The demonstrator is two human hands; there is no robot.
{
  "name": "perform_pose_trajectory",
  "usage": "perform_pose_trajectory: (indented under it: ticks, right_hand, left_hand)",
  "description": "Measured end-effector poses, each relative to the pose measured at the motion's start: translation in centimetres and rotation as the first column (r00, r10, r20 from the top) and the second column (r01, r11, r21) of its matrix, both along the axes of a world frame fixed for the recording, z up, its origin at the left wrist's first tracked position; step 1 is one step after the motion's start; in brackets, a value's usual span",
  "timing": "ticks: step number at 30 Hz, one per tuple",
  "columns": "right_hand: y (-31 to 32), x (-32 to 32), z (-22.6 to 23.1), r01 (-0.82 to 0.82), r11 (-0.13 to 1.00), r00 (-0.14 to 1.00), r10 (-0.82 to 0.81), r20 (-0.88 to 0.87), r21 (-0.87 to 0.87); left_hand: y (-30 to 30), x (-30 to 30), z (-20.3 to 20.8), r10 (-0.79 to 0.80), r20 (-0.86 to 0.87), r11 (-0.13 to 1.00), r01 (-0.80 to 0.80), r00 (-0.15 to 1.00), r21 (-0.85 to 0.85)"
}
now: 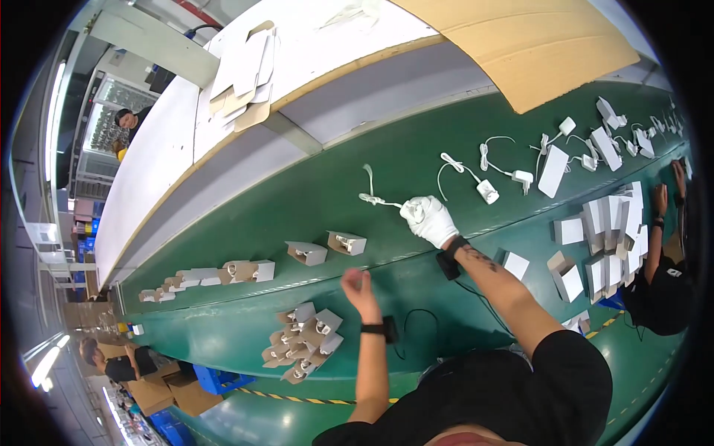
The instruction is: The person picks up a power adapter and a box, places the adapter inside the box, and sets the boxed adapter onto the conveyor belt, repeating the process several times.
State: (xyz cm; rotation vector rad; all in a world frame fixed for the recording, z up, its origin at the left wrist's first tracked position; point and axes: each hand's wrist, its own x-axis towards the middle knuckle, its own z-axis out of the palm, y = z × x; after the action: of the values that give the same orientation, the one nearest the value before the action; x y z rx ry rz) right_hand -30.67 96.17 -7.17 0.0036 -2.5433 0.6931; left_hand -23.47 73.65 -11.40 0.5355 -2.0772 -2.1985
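My right hand (430,221), in a white glove, is closed around a white power adapter whose body is mostly hidden by the fingers. Its tied white cable (370,198) trails out to the left over the green belt. Bare and slightly blurred, my left hand (359,288) hovers nearer to me, fingers loosely bent and thumb apart, with nothing seen in it. Just beyond that hand, two open boxes (346,242) (306,253) lie on the belt with white items inside. Right of my gloved hand rests another white power adapter (488,191) with its cable.
More adapters (523,178) and flat white boxes (552,171) line the belt rightward. A cluster of filled boxes (301,342) sits at near left; stacked boxes (613,223) stand right, beside a co-worker (662,290). A cardboard sheet (535,44) overhangs the far side. A black cable (483,301) lies near my right arm.
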Motion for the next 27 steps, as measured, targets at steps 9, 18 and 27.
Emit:
perform_pose_trajectory:
  ticks: [9,18,27]
  right_hand:
    - [4.3,17.9,10.7,-0.345,0.913,0.939,0.334,0.085,0.219]
    - [6.7,32.2,6.9,-0.031,0.659,0.986,0.145,0.086,-0.751]
    - [11.8,36.4,3.2,0.090,0.333,0.993,0.047,0.112,-0.939]
  left_hand:
    - [10.8,7.3,3.0,-0.421,-0.036,-0.136,-0.024,0.906,0.990]
    - [17.8,10.6,5.2,-0.595,-0.142,0.206,0.321,0.791,0.925]
    - [23.8,11.5,9.3,-0.927,-0.141,0.338,0.609,0.348,-0.718]
